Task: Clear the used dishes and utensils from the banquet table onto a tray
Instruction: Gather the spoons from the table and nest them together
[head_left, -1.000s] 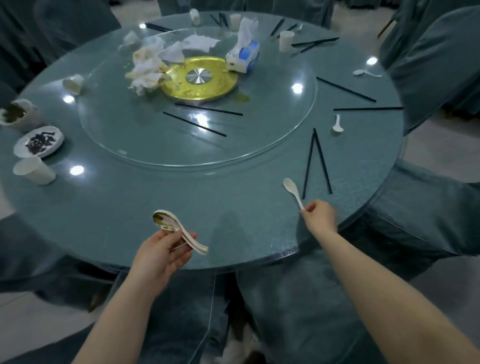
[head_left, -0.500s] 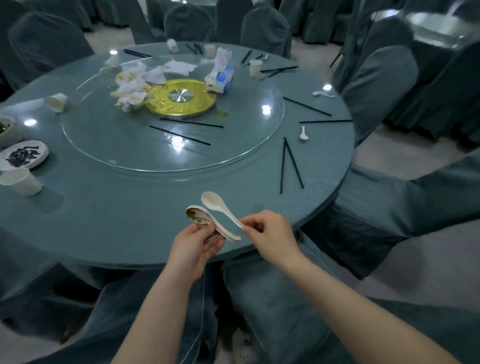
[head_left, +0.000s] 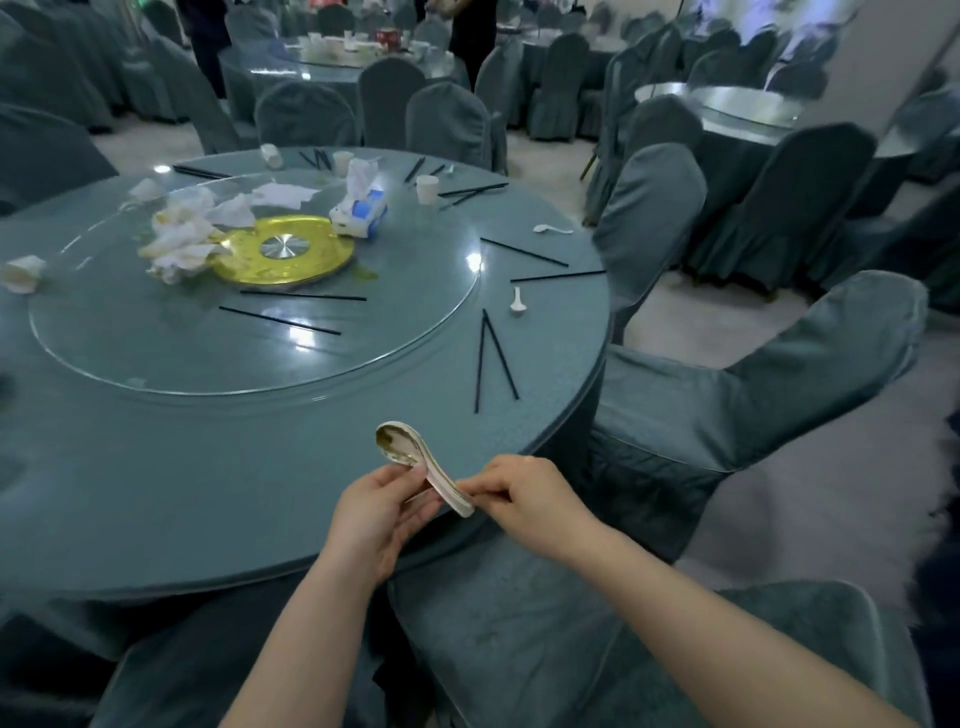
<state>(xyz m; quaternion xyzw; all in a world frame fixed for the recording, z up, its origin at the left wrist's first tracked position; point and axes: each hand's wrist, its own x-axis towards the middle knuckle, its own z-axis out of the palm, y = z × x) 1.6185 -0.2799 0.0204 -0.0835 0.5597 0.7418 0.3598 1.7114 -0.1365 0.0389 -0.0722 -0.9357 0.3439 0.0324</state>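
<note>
Gathering spoons: left hand (head_left: 382, 512) gripping a nested spoon stack (head_left: 422, 465) above the table (head_left: 218, 467) edge, right hand (head_left: 524, 501) pinching its handle end. Next, likely reaching for the spoon (head_left: 517, 301) near the chopsticks (head_left: 491, 358). No tray visible.

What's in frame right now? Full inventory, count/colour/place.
stack of spoons: one stack, white, soiled, held over near table edge
loose spoons: two plainly visible, white, right side of table
chopsticks: many, black, scattered on table and turntable
paper cups: about four, white, far and left rim
crumpled napkins: one pile, white, on turntable
tissue box: one, white-blue, by gold disc
gold disc: one, turntable centre
glass turntable: one, clear
banquet table: one, teal
chairs: many, teal covers
left hand: grips stack
right hand: pinches handle end
</note>
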